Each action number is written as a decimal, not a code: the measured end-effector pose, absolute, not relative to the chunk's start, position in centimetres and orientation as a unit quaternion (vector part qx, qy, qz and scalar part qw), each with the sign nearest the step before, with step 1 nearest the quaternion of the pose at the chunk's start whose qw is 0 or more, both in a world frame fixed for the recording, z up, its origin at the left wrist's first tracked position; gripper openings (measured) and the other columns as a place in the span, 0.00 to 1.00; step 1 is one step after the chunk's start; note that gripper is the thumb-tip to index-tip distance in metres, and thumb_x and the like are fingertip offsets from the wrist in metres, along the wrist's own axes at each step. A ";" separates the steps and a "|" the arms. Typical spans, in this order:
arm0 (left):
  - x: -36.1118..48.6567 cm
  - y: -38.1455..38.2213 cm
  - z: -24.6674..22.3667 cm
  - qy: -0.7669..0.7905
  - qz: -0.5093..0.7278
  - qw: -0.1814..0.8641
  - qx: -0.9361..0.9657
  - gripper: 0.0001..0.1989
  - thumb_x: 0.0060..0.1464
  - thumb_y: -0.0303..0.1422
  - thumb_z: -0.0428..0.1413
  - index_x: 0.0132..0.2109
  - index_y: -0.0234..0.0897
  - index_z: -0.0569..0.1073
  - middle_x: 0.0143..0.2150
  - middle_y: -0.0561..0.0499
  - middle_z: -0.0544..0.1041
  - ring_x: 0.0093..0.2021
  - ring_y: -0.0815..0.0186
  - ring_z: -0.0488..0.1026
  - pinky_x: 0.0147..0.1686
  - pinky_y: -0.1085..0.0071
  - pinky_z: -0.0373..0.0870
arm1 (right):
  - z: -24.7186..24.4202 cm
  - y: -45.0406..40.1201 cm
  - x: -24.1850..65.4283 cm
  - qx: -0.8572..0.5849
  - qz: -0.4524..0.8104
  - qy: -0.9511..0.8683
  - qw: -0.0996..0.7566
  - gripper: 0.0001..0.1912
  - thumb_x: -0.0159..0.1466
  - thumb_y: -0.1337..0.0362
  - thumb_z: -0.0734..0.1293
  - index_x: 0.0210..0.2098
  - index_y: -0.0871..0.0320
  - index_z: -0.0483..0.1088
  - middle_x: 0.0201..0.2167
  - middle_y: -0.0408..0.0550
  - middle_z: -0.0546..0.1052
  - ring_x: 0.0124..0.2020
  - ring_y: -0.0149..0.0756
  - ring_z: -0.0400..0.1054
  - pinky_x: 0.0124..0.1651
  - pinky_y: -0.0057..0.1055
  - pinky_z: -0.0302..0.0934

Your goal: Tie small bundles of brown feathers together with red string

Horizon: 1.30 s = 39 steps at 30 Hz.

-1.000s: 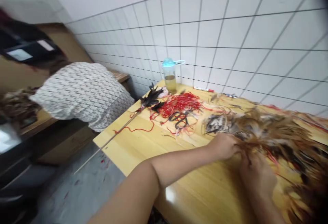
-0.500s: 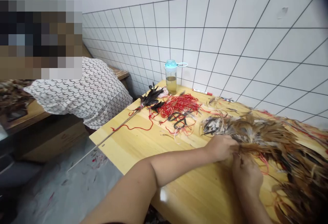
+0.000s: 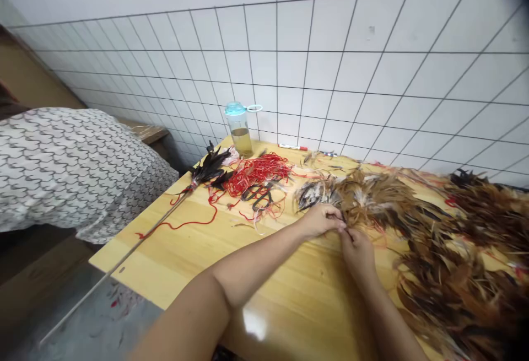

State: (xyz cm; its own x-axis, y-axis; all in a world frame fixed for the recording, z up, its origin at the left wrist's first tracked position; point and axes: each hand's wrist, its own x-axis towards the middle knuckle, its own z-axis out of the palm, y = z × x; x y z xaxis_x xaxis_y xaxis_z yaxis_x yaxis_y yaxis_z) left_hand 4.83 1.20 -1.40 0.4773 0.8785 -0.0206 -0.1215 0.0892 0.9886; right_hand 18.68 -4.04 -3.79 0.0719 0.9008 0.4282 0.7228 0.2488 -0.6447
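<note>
My left hand [image 3: 323, 220] is closed, its fingertips pinched together over the table in front of the feather pile. My right hand [image 3: 359, 251] is closed too, and its fingertips meet those of my left. A small dark bit shows between them, too small to name. Just behind my hands lies a heap of brown feathers [image 3: 380, 195], with grey and white feathers [image 3: 316, 193] at its left end. To the left are a tangle of red string [image 3: 262, 172] and black-handled scissors [image 3: 261, 197].
A thin stick [image 3: 124, 256] tipped with black feathers [image 3: 209, 165] juts past the wooden table's [image 3: 173, 251] left edge. A bottle [image 3: 242, 135] and a red-capped marker [image 3: 292, 147] stand and lie near the tiled wall. More brown feathers [image 3: 463, 289] lie right. A person in patterned clothing [image 3: 78, 168] is at left.
The view has swung right, so the table and things appear further left and more feathers show at right. My hands stay together; the brown feathers beside my fingers no longer appear to run into them.
</note>
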 end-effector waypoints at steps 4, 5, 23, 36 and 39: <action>5.1 1.4 -1.9 0.345 0.416 0.592 0.598 0.10 0.40 0.33 0.64 0.27 0.31 0.72 0.27 0.54 0.69 0.30 0.71 0.67 0.32 0.74 0.63 | -4.0 -3.9 18.5 -0.607 0.133 -0.653 0.433 0.20 0.61 0.51 0.59 0.17 0.54 0.62 0.16 0.48 0.70 0.21 0.36 0.62 0.27 0.32 0.54; 5.1 1.5 -2.0 0.345 0.419 0.580 0.607 0.08 0.41 0.32 0.63 0.26 0.31 0.72 0.27 0.54 0.69 0.31 0.71 0.67 0.33 0.74 0.63 | -4.0 -3.9 18.5 -0.605 0.136 -0.648 0.441 0.20 0.61 0.51 0.59 0.17 0.54 0.62 0.16 0.47 0.69 0.21 0.36 0.61 0.27 0.32 0.54; 4.7 0.6 -1.5 0.317 0.396 0.738 0.445 0.20 0.32 0.38 0.71 0.26 0.31 0.69 0.23 0.56 0.71 0.26 0.75 0.68 0.33 0.75 0.64 | -4.2 -3.5 18.9 -0.521 0.403 -0.551 0.512 0.15 0.57 0.52 0.67 0.22 0.56 0.68 0.22 0.42 0.69 0.29 0.33 0.62 0.37 0.32 0.58; 4.2 0.5 -1.4 0.309 0.330 0.744 0.492 0.21 0.40 0.41 0.68 0.34 0.30 0.72 0.27 0.49 0.78 0.24 0.74 0.70 0.22 0.78 0.60 | -2.7 -3.9 19.0 -0.442 0.519 -0.542 0.492 0.21 0.57 0.45 0.66 0.22 0.56 0.63 0.26 0.42 0.71 0.33 0.32 0.63 0.44 0.33 0.60; 4.3 0.5 -1.1 0.312 0.334 0.745 0.486 0.22 0.38 0.42 0.69 0.34 0.30 0.72 0.25 0.50 0.77 0.23 0.74 0.70 0.21 0.79 0.60 | -2.6 -4.0 19.0 -0.438 0.529 -0.540 0.486 0.21 0.57 0.45 0.66 0.23 0.57 0.64 0.27 0.43 0.71 0.34 0.33 0.64 0.45 0.33 0.60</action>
State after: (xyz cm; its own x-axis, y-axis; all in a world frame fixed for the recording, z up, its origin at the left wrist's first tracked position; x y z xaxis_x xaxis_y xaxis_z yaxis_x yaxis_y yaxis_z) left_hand 4.34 0.46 -1.15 0.5826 0.8007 -0.1398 -0.1946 0.3045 0.9324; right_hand 19.02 -3.95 -2.62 -0.1441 0.9876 0.0620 -0.0423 0.0564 -0.9975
